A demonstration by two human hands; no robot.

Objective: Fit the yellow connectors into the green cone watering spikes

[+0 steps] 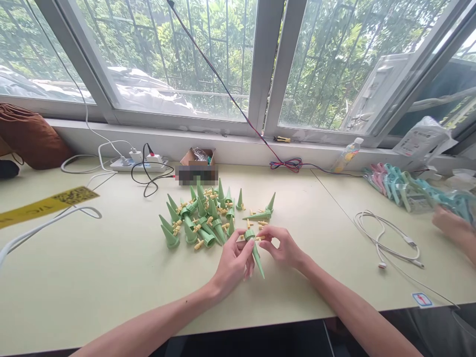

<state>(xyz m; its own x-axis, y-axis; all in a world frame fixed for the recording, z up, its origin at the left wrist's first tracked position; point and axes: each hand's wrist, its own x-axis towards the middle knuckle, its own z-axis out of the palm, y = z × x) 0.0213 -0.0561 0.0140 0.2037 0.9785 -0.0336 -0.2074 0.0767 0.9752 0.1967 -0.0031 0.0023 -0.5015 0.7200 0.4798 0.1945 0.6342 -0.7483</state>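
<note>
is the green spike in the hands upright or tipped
Tipped: the green spike slants with its tip down toward the person, wide end up between left hand and right hand.

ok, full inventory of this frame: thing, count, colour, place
held spike: one, green, between both hands
spike pile: many, green with small yellow parts, table centre
table: one, pale cream
power strip: one, white, back left
box: one, cardboard, under the window
white cable: one, coiled, right
red-blue wire: one, from the window to the table
bottle: one, on the sill, right
packets: a row, teal and pink, far right
brown bag: one, far left
other hand: one, right edge
left hand: grips the spike
right hand: fingers at its top
</note>
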